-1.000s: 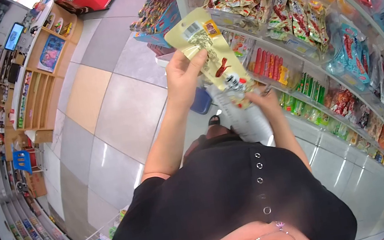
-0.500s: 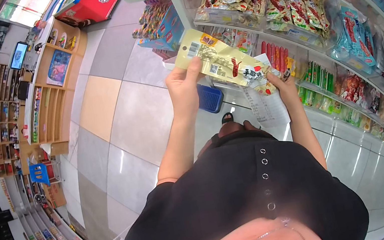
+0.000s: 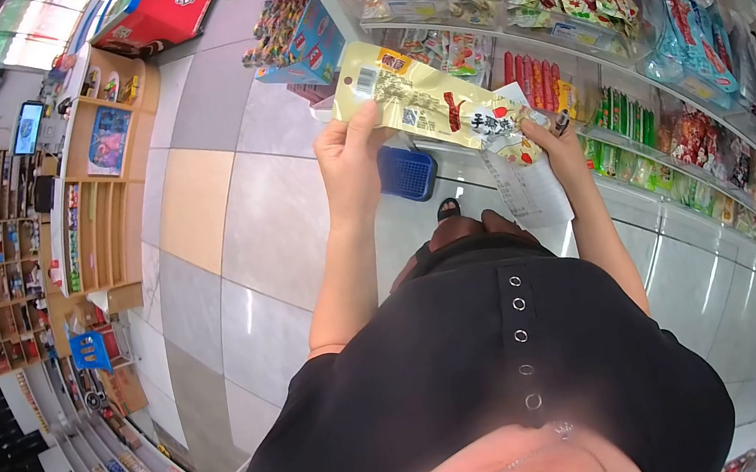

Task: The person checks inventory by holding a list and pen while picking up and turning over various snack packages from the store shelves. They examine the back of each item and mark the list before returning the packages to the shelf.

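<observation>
L hand (image 3: 348,153) + R hand (image 3: 560,144), each grip pinching pkt (image 3: 424,106), now more crosswise (paper (image 3: 536,195) below R hand).

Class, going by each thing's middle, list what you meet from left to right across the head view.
Monitor, blue poster, left hand, pale yellow snack packet, right hand, green snack packets, light blue snack packets.

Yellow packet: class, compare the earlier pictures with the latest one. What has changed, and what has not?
The yellow packet has swung from a steep slant to a flatter one; its far end has moved to the person's right, with the right hand and paper sheet. No grip was visibly released: the left hand still pinches the barcode end.
</observation>
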Demonstrator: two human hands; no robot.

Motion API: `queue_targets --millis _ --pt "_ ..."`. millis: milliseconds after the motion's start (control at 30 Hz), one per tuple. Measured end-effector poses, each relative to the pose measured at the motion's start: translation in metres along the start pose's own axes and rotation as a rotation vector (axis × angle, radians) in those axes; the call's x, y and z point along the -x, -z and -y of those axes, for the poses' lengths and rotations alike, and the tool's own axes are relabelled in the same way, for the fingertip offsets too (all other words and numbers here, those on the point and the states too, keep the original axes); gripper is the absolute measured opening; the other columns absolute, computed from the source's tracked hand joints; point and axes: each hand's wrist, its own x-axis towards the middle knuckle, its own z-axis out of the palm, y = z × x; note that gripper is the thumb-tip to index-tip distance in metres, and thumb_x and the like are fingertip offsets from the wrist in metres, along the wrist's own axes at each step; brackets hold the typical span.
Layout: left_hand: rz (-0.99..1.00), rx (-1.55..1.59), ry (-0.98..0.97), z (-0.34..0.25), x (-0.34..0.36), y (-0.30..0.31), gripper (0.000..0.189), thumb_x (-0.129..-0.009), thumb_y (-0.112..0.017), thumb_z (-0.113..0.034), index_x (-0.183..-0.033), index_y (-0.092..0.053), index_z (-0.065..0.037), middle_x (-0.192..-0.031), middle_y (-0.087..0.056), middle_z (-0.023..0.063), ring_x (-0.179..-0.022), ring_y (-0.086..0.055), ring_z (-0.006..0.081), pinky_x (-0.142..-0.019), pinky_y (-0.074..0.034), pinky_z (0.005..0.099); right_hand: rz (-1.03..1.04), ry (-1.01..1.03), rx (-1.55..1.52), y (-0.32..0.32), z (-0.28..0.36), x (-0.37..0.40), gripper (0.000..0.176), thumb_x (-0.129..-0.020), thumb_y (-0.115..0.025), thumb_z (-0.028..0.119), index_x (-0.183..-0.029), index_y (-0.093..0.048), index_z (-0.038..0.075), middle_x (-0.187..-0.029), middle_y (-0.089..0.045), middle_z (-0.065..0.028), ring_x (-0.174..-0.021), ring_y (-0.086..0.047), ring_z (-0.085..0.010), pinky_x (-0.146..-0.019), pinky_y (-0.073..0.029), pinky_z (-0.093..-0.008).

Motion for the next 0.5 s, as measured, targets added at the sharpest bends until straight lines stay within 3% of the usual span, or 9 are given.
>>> queue_targets --millis 267,333,433,500 --pt "0.02 0.132 0.05 0.001 0.0 0.005 0.037 -0.092 -0.039 -0.021 -0.111 -0.053 0.008 -0.108 -0.061 0.0166 -0.099 -0.06 0.0271 -0.081 -0.05 0.0421 0.003 -0.028 -0.004 0.003 -0.007 0.006 0.027 -0.085 -0.064 0.02 -0.103 -0.062 0.001 -0.092 -0.066 -0.0055 -0.08 -0.061 -0.011 -0.07 -0.048 -0.025" --pt "0.01 0.142 0.036 0.003 -0.002 0.008 0.037 -0.093 -0.038 -0.022 -0.111 -0.053 0.007 -0.106 -0.061 0.0158 -0.099 -0.06 0.0267 -0.081 -0.05 0.0416 0.012 -0.052 -0.008 0.003 -0.005 0.007 0.028 -0.086 -0.063 0.021 -0.105 -0.062 0.0 -0.095 -0.065 -0.0054 -0.083 -0.061 -0.0114 -0.074 -0.047 -0.0254" --pt "-0.011 0.218 0.039 0.005 -0.006 0.014 0.034 -0.093 -0.041 -0.021 -0.11 -0.053 0.006 -0.104 -0.061 0.0147 -0.096 -0.061 0.0249 -0.08 -0.051 0.0395 -0.032 0.108 0.099 -0.002 -0.008 0.009 0.033 -0.089 -0.058 0.023 -0.111 -0.059 -0.001 -0.104 -0.063 -0.0053 -0.094 -0.057 -0.0118 -0.084 -0.043 -0.0262" --pt "0.002 0.181 0.075 0.01 -0.002 0.014 0.03 -0.093 -0.045 -0.019 -0.109 -0.053 0.005 -0.103 -0.061 0.014 -0.094 -0.062 0.023 -0.079 -0.053 0.0372 -0.06 0.033 0.126 -0.008 -0.003 0.015 0.036 -0.09 -0.056 0.027 -0.111 -0.06 -0.002 -0.104 -0.063 -0.0055 -0.094 -0.056 -0.0111 -0.085 -0.042 -0.026"
